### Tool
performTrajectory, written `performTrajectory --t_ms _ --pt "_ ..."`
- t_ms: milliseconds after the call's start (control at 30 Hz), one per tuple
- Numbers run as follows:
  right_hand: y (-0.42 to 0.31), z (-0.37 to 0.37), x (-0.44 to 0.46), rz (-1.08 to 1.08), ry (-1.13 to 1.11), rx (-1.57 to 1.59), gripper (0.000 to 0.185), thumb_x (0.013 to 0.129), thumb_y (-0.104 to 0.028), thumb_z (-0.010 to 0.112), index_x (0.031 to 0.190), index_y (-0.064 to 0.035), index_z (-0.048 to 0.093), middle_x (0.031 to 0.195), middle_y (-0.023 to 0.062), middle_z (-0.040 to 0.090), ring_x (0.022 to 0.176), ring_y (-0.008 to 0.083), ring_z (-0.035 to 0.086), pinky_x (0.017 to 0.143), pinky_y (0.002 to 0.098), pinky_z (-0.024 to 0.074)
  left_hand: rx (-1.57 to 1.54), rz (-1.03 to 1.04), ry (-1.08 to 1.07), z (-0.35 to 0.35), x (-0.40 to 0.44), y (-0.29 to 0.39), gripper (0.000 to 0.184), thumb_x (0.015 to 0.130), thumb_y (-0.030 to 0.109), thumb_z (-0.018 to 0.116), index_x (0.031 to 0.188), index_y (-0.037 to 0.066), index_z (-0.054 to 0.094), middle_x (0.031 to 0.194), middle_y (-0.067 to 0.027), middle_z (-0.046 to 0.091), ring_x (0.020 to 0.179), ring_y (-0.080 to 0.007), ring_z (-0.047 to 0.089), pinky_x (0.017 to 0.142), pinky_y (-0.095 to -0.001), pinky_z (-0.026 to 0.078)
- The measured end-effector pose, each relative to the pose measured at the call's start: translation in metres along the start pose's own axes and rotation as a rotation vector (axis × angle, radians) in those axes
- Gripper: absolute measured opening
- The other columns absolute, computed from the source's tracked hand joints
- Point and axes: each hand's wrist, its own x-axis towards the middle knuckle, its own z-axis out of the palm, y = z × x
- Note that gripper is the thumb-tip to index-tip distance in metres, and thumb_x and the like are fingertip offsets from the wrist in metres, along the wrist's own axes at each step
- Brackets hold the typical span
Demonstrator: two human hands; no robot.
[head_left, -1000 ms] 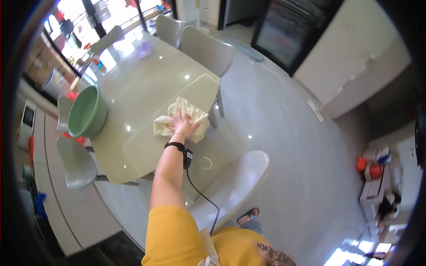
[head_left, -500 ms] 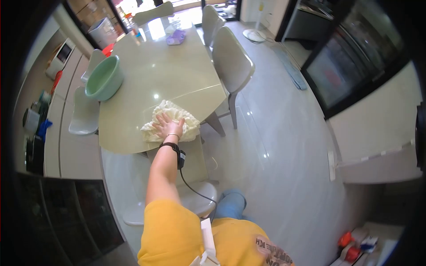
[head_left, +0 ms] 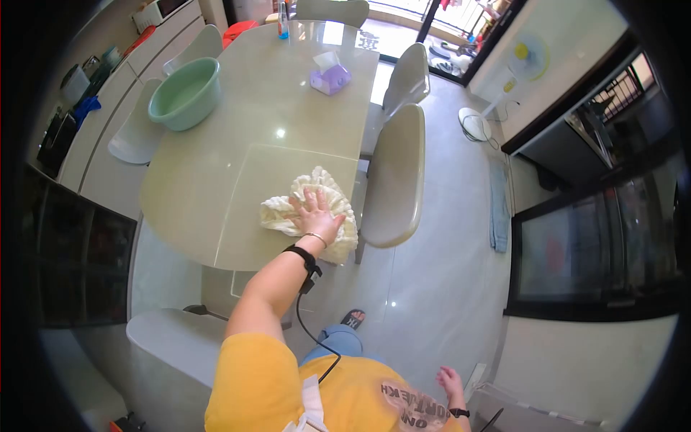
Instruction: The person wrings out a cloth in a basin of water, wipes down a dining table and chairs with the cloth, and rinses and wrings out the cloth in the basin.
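Note:
My left hand [head_left: 317,217] lies flat, fingers spread, on a crumpled cream cloth [head_left: 332,193]. The cloth rests at the near right corner of the glossy beige table [head_left: 187,209], part of it hanging over the edge. A bracelet and a black wrist strap with a cable are on this arm. Low on the right, beside my body, my right hand [head_left: 450,379] hangs away from the table with its fingers loosely apart and nothing visible in it.
A green basin [head_left: 186,93] stands at the table's left edge. Farther back are a purple tissue box [head_left: 330,78] and a blue bottle [head_left: 283,21]. Chairs surround the table, one [head_left: 392,176] close at the right. A fan [head_left: 529,56] stands behind, near a glass-panelled door [head_left: 597,252].
The view has turned to the right. The left hand and cloth are now nearer the table's right edge. The right hand has come into view at the lower right.

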Motion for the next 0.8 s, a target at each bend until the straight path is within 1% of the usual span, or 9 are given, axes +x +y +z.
performTrajectory --t_ms 100,233,400,467,533,567,667,733,800 --pt "-0.028 0.009 0.023 -0.028 0.008 0.064 0.032 0.089 -0.017 0.055 0.118 -0.0025 0.053 0.093 0.0071 0.064 0.076 0.0130 0.061 0.064 0.0242 0.0485 -0.031 -0.046 0.050 0.014 0.010 -0.006 0.088 0.084 0.061 0.047 0.148 0.014 0.008 0.153 -0.0146 0.000 0.135 -0.0518 -0.002 0.099 -0.0715 0.015" --pt "-0.001 -0.003 0.082 0.024 -0.118 -0.207 0.033 0.089 -0.017 0.055 0.117 -0.0014 0.054 0.095 0.0077 0.064 0.080 0.0144 0.062 0.068 0.0254 0.0494 -0.061 -0.102 0.138 0.036 0.034 -0.013 0.089 0.083 0.062 0.048 0.147 0.013 0.009 0.152 -0.0154 0.002 0.134 -0.0532 0.002 0.096 -0.0734 0.018" --pt "0.017 -0.032 0.185 0.046 -0.239 -0.284 0.040 0.085 -0.024 0.061 0.116 0.0009 0.057 0.099 0.0093 0.064 0.086 0.0153 0.062 0.074 0.0278 0.0499 -0.192 -0.215 0.219 0.081 0.076 -0.015 0.092 0.080 0.060 0.054 0.147 0.013 0.011 0.152 -0.0134 0.005 0.136 -0.0482 0.005 0.103 -0.0643 0.022" --pt "0.034 -0.081 0.267 -0.123 -0.223 -0.472 0.041 0.085 -0.025 0.060 0.116 0.0012 0.057 0.100 0.0101 0.064 0.086 0.0172 0.062 0.076 0.0294 0.0499 -0.223 -0.301 0.183 0.089 0.075 -0.011 0.095 0.078 0.063 0.054 0.147 0.015 0.009 0.153 -0.0119 0.004 0.136 -0.0477 0.003 0.102 -0.0656 0.020" --pt "-0.013 -0.093 0.284 -0.223 -0.225 -0.439 0.042 0.085 -0.025 0.060 0.117 0.0016 0.057 0.100 0.0108 0.065 0.085 0.0181 0.062 0.076 0.0307 0.0499 -0.246 -0.387 0.159 0.102 0.085 -0.011 0.101 0.074 0.066 0.056 0.148 0.018 0.006 0.153 -0.0096 0.002 0.136 -0.0474 0.002 0.102 -0.0656 0.020" --pt "-0.040 -0.104 0.314 -0.075 -0.211 -0.333 0.041 0.084 -0.025 0.061 0.115 0.0020 0.058 0.097 0.0102 0.065 0.085 0.0176 0.062 0.075 0.0308 0.0501 -0.250 -0.431 0.144 0.112 0.098 -0.009 0.102 0.074 0.067 0.056 0.148 0.018 0.005 0.153 -0.0096 0.000 0.136 -0.0478 0.001 0.102 -0.0655 0.020" --pt "-0.140 -0.099 0.410 -0.246 -0.133 -0.744 0.037 0.080 -0.024 0.063 0.108 0.0000 0.062 0.087 0.0109 0.067 0.077 0.0195 0.064 0.070 0.0323 0.0511 -0.263 -0.485 0.160 0.103 0.124 -0.016 0.101 0.075 0.066 0.056 0.148 0.018 0.006 0.153 -0.0101 0.000 0.136 -0.0483 0.002 0.103 -0.0645 0.020" --pt "-0.223 -0.100 0.458 -0.711 -0.025 -0.883 0.026 0.079 -0.015 0.063 0.098 0.0030 0.064 0.082 0.0085 0.067 0.069 0.0176 0.061 0.063 0.0313 0.0505 -0.248 -0.497 0.167 0.106 0.133 -0.017 0.100 0.075 0.065 0.056 0.148 0.016 0.008 0.153 -0.0107 0.003 0.135 -0.0483 0.005 0.104 -0.0631 0.021" --pt "-0.339 -0.072 0.453 -0.890 0.059 -0.907 0.027 0.078 -0.019 0.065 0.097 -0.0002 0.064 0.079 0.0134 0.066 0.074 0.0222 0.064 0.068 0.0339 0.0509 -0.236 -0.488 0.177 0.118 0.134 -0.016 0.099 0.076 0.065 0.056 0.148 0.016 0.008 0.153 -0.0113 0.003 0.135 -0.0488 0.004 0.103 -0.0639 0.020"
